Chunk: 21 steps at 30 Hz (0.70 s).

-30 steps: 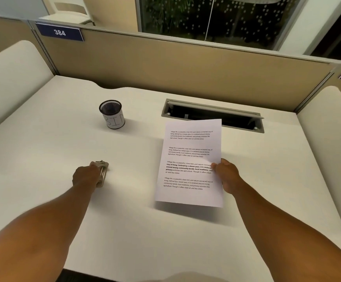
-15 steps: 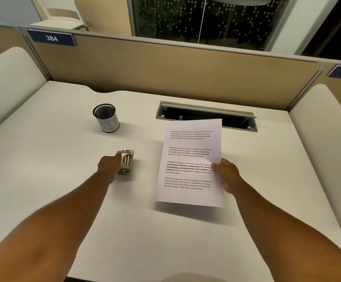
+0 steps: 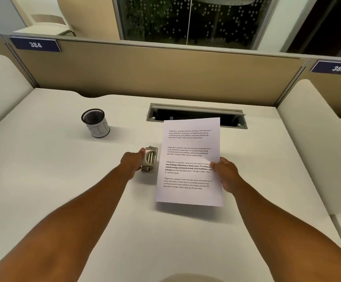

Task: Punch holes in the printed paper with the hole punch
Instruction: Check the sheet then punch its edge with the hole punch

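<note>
A white printed paper (image 3: 190,159) with several blocks of text is held a little above the desk, casting a shadow below its near edge. My right hand (image 3: 225,173) pinches its right edge at mid-height. A small beige and metal hole punch (image 3: 149,159) rests on the desk just left of the paper's left edge, almost touching it. My left hand (image 3: 132,162) grips the punch from its left side, thumb on top.
A black mesh cup (image 3: 96,122) with a white label stands at the back left. An open cable slot (image 3: 196,115) lies behind the paper's top edge. Beige partition walls (image 3: 155,74) close off the back, and padded side panels (image 3: 312,139) flank the white desk (image 3: 43,169).
My left hand has slid the hole punch to the right across the desk, from well left of the paper to right beside its left edge. The paper and right hand stayed put.
</note>
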### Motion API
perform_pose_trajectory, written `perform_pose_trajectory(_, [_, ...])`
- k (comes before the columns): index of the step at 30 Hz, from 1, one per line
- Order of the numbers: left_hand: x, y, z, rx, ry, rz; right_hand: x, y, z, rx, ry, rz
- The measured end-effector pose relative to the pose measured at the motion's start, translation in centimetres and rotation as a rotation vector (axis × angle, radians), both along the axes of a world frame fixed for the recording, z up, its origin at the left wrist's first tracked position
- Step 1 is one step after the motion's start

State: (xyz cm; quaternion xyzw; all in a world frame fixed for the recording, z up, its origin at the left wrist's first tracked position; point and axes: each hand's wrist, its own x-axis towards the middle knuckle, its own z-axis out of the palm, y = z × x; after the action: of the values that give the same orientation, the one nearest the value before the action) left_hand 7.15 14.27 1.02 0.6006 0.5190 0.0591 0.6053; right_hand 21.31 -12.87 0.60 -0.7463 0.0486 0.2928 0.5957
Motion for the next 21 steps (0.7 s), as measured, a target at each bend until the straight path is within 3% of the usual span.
perform_pose_trajectory(21, [2.9,-3.3,-0.1,0.029,0.023,-0.118,0.5,-2.2,-0.4,-0.040,-0.028,-0.014])
